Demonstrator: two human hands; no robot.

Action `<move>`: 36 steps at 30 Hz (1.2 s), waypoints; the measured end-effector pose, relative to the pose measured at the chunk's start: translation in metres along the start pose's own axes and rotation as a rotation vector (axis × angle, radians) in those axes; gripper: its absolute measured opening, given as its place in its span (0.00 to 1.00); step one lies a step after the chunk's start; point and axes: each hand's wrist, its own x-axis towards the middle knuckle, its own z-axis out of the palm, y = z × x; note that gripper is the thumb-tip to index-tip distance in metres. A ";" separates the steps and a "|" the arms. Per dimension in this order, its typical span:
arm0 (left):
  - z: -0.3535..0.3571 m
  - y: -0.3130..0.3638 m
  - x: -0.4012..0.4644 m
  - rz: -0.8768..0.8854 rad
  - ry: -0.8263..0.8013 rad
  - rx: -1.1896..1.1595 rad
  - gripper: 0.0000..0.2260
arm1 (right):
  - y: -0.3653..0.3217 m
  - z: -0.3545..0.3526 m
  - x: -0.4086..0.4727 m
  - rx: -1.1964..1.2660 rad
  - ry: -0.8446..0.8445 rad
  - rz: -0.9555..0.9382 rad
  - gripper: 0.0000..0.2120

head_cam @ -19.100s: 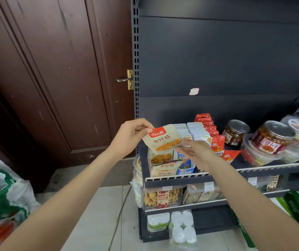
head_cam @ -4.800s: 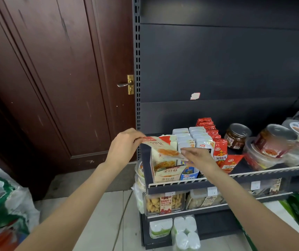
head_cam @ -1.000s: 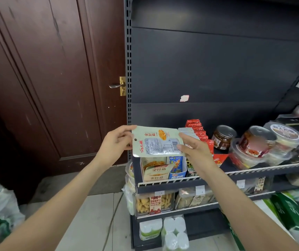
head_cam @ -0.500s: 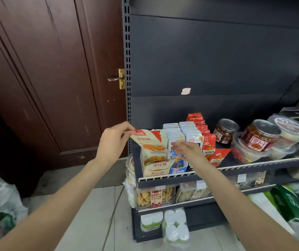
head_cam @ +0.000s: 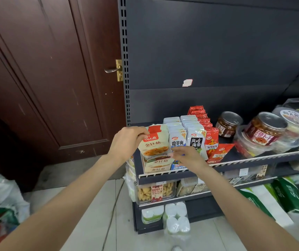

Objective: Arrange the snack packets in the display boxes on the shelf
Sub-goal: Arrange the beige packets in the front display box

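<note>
The left hand (head_cam: 127, 142) pinches the upper left corner of a pale green enoki mushroom snack packet (head_cam: 154, 142) between thumb and curled fingers, and it holds the packet upright, with the printed front toward the camera. The packet stands at the front of the beige display box (head_cam: 158, 165), which sits at the left end of the dark metal shelf (head_cam: 253, 160), and its lower edge is inside the box opening. The right hand (head_cam: 186, 156) is just right of this box, with the fingertips (head_cam: 173, 153) against the lower right edge of the packet; the fingers lie close together and a little bent, but I cannot tell if they pinch the packet or only touch it. Right of the beige box there are rows of white and blue konjac packets (head_cam: 176, 136), silver kelp packets (head_cam: 195, 134) and red packets (head_cam: 211, 140), all upright. Further right of them on the same shelf stand a dark jar (head_cam: 228, 124) and a clear tub with a red label (head_cam: 264, 129). Left of the shelf is a brown wooden door (head_cam: 45, 78) with a brass handle (head_cam: 115, 69).
</note>
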 end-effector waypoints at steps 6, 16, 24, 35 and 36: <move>0.023 0.000 0.020 0.008 -0.093 0.119 0.14 | 0.000 0.000 0.001 0.041 -0.012 -0.031 0.18; 0.044 -0.016 0.017 0.101 -0.386 0.518 0.27 | 0.007 -0.002 0.002 0.029 -0.004 -0.050 0.14; 0.035 0.004 0.000 0.072 -0.480 -0.134 0.14 | 0.008 -0.003 0.003 -0.029 0.002 -0.049 0.14; 0.037 0.016 -0.012 -0.197 -0.264 -0.347 0.03 | 0.005 -0.002 -0.011 0.054 0.020 0.006 0.19; 0.033 0.016 -0.013 -0.215 -0.217 -0.384 0.02 | 0.005 -0.003 -0.014 0.076 0.018 0.025 0.21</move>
